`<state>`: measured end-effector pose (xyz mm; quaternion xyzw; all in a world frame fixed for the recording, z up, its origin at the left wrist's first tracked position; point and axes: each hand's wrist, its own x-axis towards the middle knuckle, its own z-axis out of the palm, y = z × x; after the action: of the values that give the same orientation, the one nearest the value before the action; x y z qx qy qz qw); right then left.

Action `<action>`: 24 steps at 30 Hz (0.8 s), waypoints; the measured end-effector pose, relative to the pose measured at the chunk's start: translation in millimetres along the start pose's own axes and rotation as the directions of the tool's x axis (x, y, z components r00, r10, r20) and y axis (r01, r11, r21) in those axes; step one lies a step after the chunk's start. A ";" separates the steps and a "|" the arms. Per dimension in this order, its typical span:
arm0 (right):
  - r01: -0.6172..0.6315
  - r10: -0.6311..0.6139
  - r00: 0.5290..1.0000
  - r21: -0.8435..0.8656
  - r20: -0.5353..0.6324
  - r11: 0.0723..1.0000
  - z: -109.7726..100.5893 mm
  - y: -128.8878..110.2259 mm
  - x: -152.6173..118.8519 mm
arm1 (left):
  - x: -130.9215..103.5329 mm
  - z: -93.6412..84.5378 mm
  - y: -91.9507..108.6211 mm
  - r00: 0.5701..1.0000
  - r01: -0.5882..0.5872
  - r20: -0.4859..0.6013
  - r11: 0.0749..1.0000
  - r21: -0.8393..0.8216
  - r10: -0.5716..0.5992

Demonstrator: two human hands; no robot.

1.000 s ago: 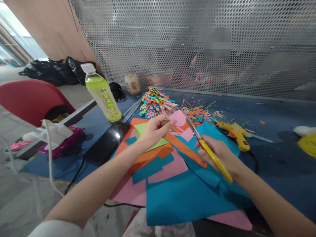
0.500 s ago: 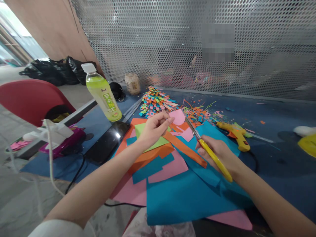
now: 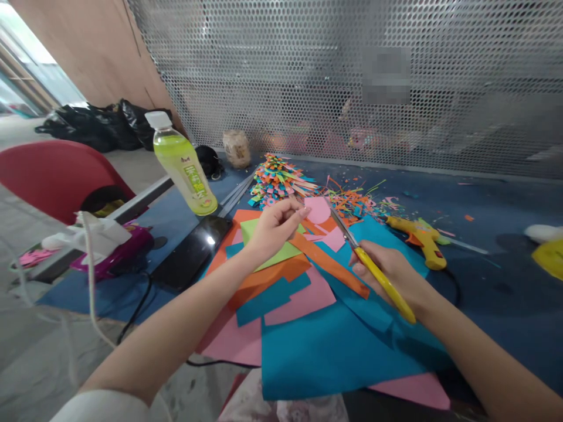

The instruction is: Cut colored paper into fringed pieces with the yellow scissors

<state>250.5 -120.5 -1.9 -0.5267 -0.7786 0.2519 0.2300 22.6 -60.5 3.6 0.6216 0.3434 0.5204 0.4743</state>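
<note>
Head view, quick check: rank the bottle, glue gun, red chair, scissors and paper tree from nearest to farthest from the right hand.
1. Scissors: held in the right hand.
2. Glue gun: just beyond it, to the right.
3. Paper tree: farther back, to the left.
4. Bottle: left side of the table.
5. Red chair: far left, beyond the table.

Pinches pink paper piece (image 3: 317,210) in left hand (image 3: 278,227) at frame centre. Holds yellow-handled scissors (image 3: 377,275) in right hand (image 3: 390,265), right of centre, with blades (image 3: 344,228) directed toward upper left, at right edge of pink paper piece; whether touching, not discernible. Shows coloured paper sheets (image 3: 325,346) overlapping at lower centre, paper-strip cone (image 3: 275,180) above centre, yellow glue gun (image 3: 422,240) at right, bottle (image 3: 187,174) and dark phone (image 3: 191,253) at left, perforated panel (image 3: 281,70) across top.
</note>
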 end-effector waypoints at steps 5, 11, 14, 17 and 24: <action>0.008 -0.008 1.000 -0.030 0.008 1.000 0.4 0.5 0.3 | 2.7 -3.4 -3.7 0.998 -0.006 -0.060 1.000 0.027 0.007; 0.027 -0.027 1.000 -0.048 0.012 0.998 -1.0 0.5 0.3 | 0.9 -1.9 -2.0 1.000 -0.014 0.004 0.998 0.066 0.014; 0.010 -0.009 1.000 -0.057 0.020 0.998 -2.3 0.4 0.9 | 0.0 -0.9 0.4 1.000 -0.011 0.009 0.997 0.076 0.011; 0.008 -0.007 0.999 -0.043 0.040 0.999 -3.7 0.2 0.9 | 0.1 -1.4 1.2 1.000 -0.010 0.005 0.998 0.066 0.010; -0.004 0.008 0.998 -0.052 0.070 0.999 1.0 4.6 0.0 | 4.4 -4.0 -4.2 0.997 0.013 -0.076 1.000 0.014 -0.012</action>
<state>253.2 -119.2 -5.5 -0.5256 -0.7909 0.2506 0.1881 20.0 -54.2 1.1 0.6025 0.3689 0.5382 0.4596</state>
